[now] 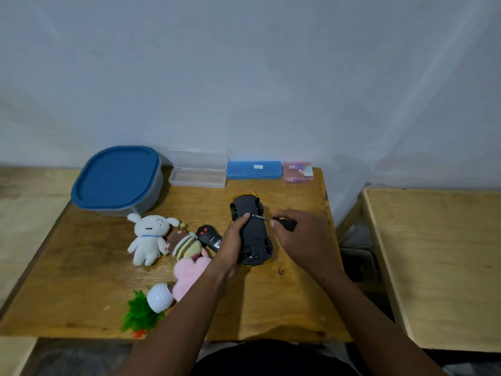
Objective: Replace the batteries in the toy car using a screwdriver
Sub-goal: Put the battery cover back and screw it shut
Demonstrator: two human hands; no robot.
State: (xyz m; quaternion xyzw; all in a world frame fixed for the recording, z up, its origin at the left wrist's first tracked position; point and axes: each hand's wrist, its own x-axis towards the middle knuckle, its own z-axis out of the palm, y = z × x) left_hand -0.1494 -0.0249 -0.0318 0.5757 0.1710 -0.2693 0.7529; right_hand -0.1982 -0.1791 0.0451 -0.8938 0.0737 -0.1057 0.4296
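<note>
Car [256, 236] lay upside down on the table [271, 308], a little right of the middle, with its black underside up and a thin yellow rim showing round the edge. The left hand [231, 241] gripped it along its left flank, fingers curled round the body and one fingertip reaching onto the underside near the far wheels. The right hand [296, 237] pinched the black handle of the screwdriver [283, 222], fingers closed tight round it. The metal shaft ran leftward and slightly away from the person. Its tip sat on the underside just beside that left fingertip. Whether the tip was seated in a screw could not be told.

Just left of the car, partly behind the left hand, lay a black remote [207, 236] with red buttons. Touching it was a striped plush [187, 246], and a white plush [149, 238] lay further left. A pink plush [189, 276] lay nearer the person, partly under the left forearm. Beside it a white pot [160, 297] lay tipped over, with its green plant [138, 314] at the near edge.

Along the far edge, against the wall [244, 77], stood a grey tub [118, 180] with a blue lid, a clear case [199, 175] with its lid up, a shut blue case [254, 170] and a pink box [297, 172]. A second table [433, 267] stood apart to the right.
</note>
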